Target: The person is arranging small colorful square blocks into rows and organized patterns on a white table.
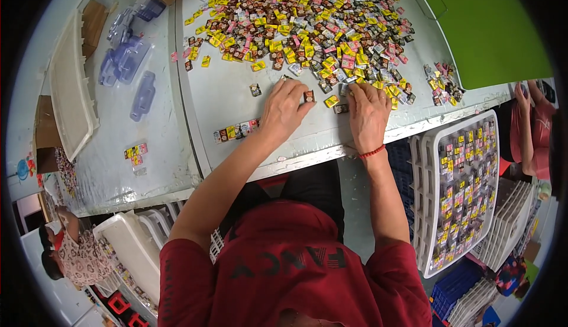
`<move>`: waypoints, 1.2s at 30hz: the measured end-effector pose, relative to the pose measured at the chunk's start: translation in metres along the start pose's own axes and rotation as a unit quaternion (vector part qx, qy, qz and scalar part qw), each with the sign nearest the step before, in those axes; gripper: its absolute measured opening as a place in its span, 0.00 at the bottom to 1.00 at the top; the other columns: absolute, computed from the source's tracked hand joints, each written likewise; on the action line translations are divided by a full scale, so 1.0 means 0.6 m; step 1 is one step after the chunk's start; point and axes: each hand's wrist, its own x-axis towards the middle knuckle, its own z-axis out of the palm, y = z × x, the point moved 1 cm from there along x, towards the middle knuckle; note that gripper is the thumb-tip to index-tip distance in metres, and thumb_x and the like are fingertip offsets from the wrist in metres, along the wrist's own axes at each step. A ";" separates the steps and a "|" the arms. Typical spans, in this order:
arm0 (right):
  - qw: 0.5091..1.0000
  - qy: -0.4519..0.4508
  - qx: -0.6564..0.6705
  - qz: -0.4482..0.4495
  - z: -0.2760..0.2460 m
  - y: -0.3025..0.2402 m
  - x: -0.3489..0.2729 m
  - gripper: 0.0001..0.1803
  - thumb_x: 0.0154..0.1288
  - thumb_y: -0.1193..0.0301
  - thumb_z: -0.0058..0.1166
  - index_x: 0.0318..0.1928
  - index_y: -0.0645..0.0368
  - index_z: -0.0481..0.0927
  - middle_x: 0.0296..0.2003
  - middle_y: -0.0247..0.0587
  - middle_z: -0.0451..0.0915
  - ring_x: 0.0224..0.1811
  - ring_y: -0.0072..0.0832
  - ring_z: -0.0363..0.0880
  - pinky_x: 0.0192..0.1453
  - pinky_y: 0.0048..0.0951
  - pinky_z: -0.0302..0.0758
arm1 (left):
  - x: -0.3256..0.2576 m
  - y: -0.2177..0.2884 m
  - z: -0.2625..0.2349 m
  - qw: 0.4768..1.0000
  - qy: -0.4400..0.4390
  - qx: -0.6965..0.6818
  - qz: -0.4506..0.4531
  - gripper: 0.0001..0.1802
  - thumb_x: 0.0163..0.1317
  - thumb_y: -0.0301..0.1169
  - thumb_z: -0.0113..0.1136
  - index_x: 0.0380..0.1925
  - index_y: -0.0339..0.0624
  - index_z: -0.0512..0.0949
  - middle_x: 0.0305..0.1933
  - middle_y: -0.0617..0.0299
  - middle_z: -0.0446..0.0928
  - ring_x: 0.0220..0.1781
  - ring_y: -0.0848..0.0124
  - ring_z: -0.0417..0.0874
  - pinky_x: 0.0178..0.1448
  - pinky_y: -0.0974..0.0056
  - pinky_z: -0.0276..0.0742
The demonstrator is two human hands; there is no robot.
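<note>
A big heap of small wrapped candies (307, 22), yellow, pink, brown and silver, covers the far half of a pale table (225, 90). My left hand (284, 111) lies on the table near the heap's front edge, its fingertips pinching a brown candy (309, 96). My right hand (368, 114), with a red cord at the wrist, rests palm down beside it, fingers on loose candies at the heap's edge. A yellow candy (331, 101) and a dark one (341, 109) lie between the hands. A short row of sorted candies (236, 130) sits left of my left hand.
A white tray (458, 185) filled with rows of candies stands on white crates at my right. A second table at left carries clear plastic moulds (124, 61), a white tray (68, 84) and a few candies (135, 152). A green surface (491, 25) lies far right. Other people are at both sides.
</note>
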 end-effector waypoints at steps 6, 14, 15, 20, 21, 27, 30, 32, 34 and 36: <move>0.997 -0.063 -0.006 -0.049 -0.003 0.014 0.014 0.12 0.55 0.70 0.61 0.42 0.54 0.82 0.44 0.35 0.81 0.46 0.37 0.75 0.53 0.39 0.66 | 0.030 0.001 0.035 0.999 0.021 -0.023 0.012 0.19 0.48 0.29 0.69 0.40 0.39 0.76 0.41 0.56 0.77 0.44 0.56 0.76 0.49 0.57 0.72; 0.990 -0.049 0.053 -0.118 0.003 0.019 0.016 0.13 0.50 0.69 0.63 0.39 0.54 0.81 0.41 0.29 0.81 0.41 0.33 0.74 0.48 0.33 0.66 | 0.033 -0.005 0.053 0.998 0.040 -0.037 0.029 0.19 0.47 0.29 0.70 0.40 0.38 0.76 0.37 0.57 0.79 0.41 0.59 0.77 0.45 0.59 0.74; 0.990 -0.049 0.054 -0.119 0.001 0.018 0.016 0.13 0.50 0.69 0.63 0.39 0.54 0.81 0.41 0.29 0.81 0.41 0.33 0.74 0.48 0.33 0.66 | 0.031 -0.003 0.054 0.998 0.035 -0.039 0.029 0.19 0.47 0.28 0.69 0.40 0.38 0.76 0.38 0.57 0.79 0.43 0.59 0.77 0.47 0.59 0.74; 0.988 -0.093 0.028 -0.116 0.000 0.004 0.020 0.12 0.51 0.70 0.63 0.39 0.54 0.81 0.39 0.33 0.82 0.41 0.35 0.75 0.50 0.36 0.67 | 0.025 0.006 0.057 0.998 0.046 -0.014 0.029 0.16 0.48 0.26 0.67 0.40 0.38 0.77 0.40 0.57 0.80 0.43 0.59 0.76 0.50 0.61 0.74; 0.987 -0.096 0.033 -0.123 0.000 0.002 0.023 0.12 0.51 0.70 0.63 0.39 0.54 0.81 0.39 0.33 0.82 0.41 0.35 0.75 0.50 0.36 0.67 | 0.025 0.004 0.060 0.998 0.054 -0.019 0.031 0.15 0.48 0.26 0.66 0.39 0.38 0.78 0.40 0.58 0.80 0.43 0.59 0.76 0.50 0.61 0.74; 0.984 -0.103 -0.006 -0.143 -0.009 0.013 0.020 0.08 0.53 0.71 0.61 0.35 0.55 0.80 0.34 0.35 0.81 0.38 0.36 0.77 0.45 0.38 0.69 | 0.014 0.018 -0.006 0.997 0.049 -0.057 0.025 0.11 0.47 0.28 0.66 0.32 0.41 0.78 0.35 0.58 0.80 0.42 0.60 0.78 0.47 0.60 0.75; 0.983 -0.017 -0.009 -0.180 -0.025 -0.026 0.010 0.08 0.52 0.72 0.62 0.36 0.54 0.81 0.35 0.34 0.82 0.38 0.35 0.78 0.44 0.35 0.70 | -0.028 -0.027 -0.132 0.986 0.113 -0.075 -0.096 0.11 0.47 0.30 0.68 0.32 0.43 0.81 0.34 0.60 0.81 0.37 0.60 0.80 0.44 0.60 0.77; 0.975 -0.093 0.102 -0.173 -0.027 -0.068 0.003 0.11 0.49 0.73 0.65 0.36 0.54 0.81 0.37 0.33 0.83 0.38 0.33 0.78 0.44 0.33 0.70 | -0.071 -0.064 -0.204 0.982 0.129 -0.023 -0.139 0.10 0.49 0.29 0.67 0.33 0.43 0.81 0.36 0.62 0.82 0.38 0.62 0.80 0.42 0.62 0.76; 0.963 -0.103 0.164 -0.188 -0.006 -0.100 -0.020 0.13 0.46 0.74 0.67 0.35 0.53 0.81 0.37 0.33 0.82 0.37 0.33 0.77 0.45 0.33 0.69 | -0.102 -0.059 -0.234 0.982 0.100 0.006 -0.162 0.10 0.50 0.29 0.67 0.33 0.42 0.80 0.36 0.62 0.82 0.38 0.62 0.79 0.42 0.63 0.75; 0.955 -0.116 0.178 -0.206 0.008 -0.142 -0.032 0.14 0.46 0.74 0.67 0.36 0.54 0.80 0.38 0.32 0.82 0.38 0.32 0.77 0.48 0.34 0.68 | -0.139 -0.043 -0.245 0.987 0.084 -0.008 -0.135 0.10 0.50 0.27 0.67 0.34 0.41 0.80 0.37 0.63 0.82 0.38 0.63 0.79 0.43 0.63 0.75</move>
